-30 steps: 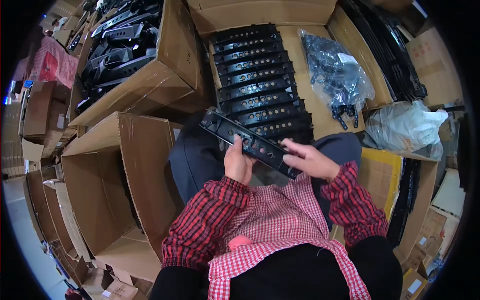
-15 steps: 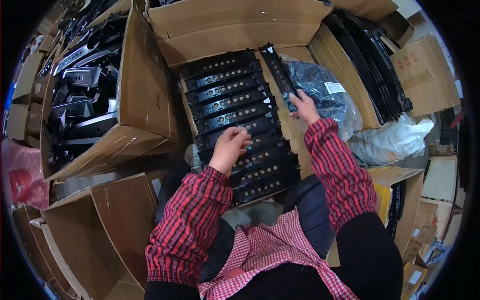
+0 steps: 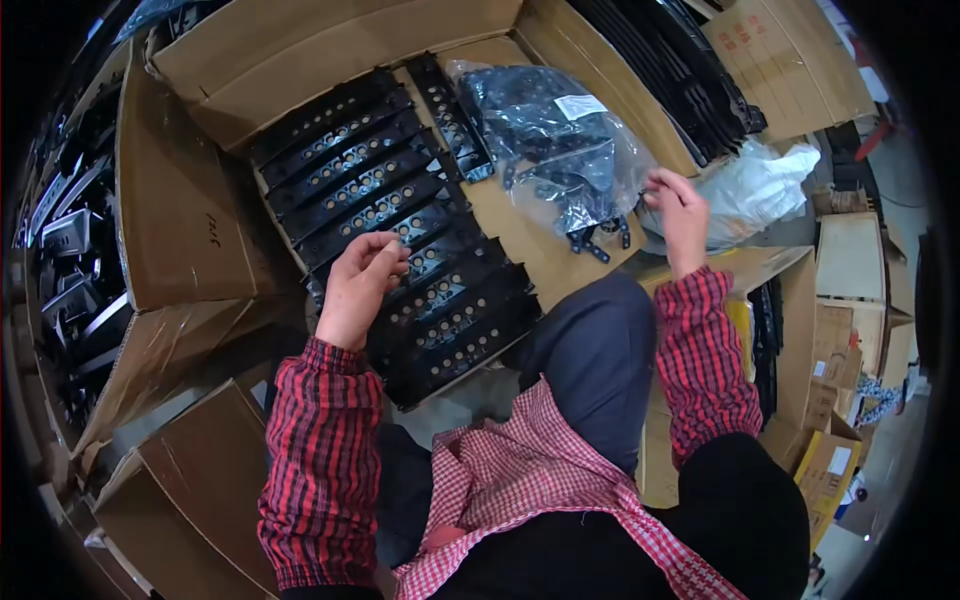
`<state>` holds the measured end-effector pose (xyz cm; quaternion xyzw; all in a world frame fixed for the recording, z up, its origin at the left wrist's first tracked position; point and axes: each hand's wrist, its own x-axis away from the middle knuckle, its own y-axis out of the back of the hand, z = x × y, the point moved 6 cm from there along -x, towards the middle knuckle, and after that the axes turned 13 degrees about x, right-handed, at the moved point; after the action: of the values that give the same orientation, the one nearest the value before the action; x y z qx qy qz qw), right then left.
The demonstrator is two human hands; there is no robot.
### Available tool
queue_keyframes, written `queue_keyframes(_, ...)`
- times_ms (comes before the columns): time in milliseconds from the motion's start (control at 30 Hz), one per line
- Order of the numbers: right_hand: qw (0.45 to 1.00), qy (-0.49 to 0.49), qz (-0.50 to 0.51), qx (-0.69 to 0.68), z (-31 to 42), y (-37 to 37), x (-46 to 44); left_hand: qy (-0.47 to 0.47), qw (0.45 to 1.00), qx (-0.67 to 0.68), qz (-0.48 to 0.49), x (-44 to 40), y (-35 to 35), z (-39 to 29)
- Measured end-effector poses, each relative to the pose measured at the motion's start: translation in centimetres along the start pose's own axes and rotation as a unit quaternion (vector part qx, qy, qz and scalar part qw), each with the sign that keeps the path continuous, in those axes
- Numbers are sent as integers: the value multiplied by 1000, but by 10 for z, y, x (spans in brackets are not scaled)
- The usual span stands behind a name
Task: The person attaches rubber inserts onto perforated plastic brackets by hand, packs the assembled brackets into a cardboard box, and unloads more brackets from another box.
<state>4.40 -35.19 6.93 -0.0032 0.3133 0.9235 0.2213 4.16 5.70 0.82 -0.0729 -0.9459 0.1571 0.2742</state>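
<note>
My left hand hovers over a row of black perforated metal parts in a cardboard box. Its fingers are curled together, and anything between them is too small to make out. Beside the row, one more black part lies crosswise to the others, touched by neither hand. My right hand is at the right edge of a clear plastic bag, thumb and fingers closed; whether they pinch the bag's edge is unclear. Small black pieces stick out of the bag's lower opening.
A tall carton with black metal parts stands at the left. Long black strips stand beyond the box's right wall. A white plastic bag lies right of my right hand, above a carton with yellow tape.
The part held one second ago now lies beside the row, released by my right hand. That hand has moved right and down, towards the plastic bag's edge. The view has turned.
</note>
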Motion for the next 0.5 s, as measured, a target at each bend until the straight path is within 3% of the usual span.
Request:
queue_keyframes(33, 997, -63, -37, -25, -25, 23, 4, 0, 1000, -17, -3, 1, 0, 2)
queue_keyframes(67, 997, -62, -45, -26, -39, 34, 7, -4, 1000, -20, 3, 0, 0, 5)
queue_keyframes(133, 982, -176, 60, 16, -76, 34, 18, 17, 999, -49, -10, -5, 3, 16)
queue_keyframes(200, 975, -127, 154, 101, -87, 9, 22, 25, 997, -67, -8, -10, -1, 24)
queue_keyframes(233, 955, -21, 172, 239, -80, -5, 20, 31, 996, -79, -16, -10, 0, 25)
queue_keyframes(300, 932, 147, 104, 315, -67, -31, 12, 51, 994, -88, -29, -8, -3, 28)
queue_keyframes(333, 928, 183, 51, 320, -67, -44, 4, 25, 994, -102, -6, -13, -2, 32)
queue_keyframes(400, 889, 54, 114, 441, -78, -71, -13, -27, 986, -162, 10, -18, -5, 37)
queue_keyframes(433, 863, -1, 119, 490, -83, -78, -19, 24, 985, -171, 0, -12, -13, 29)
queue_keyframes(467, 856, 2, 193, 479, -97, -89, -27, 32, 985, -167, 6, -11, -18, 25)
queue_keyframes(500, 814, -19, 221, 537, -78, -96, -24, 43, 986, -163, 16, -13, -21, 25)
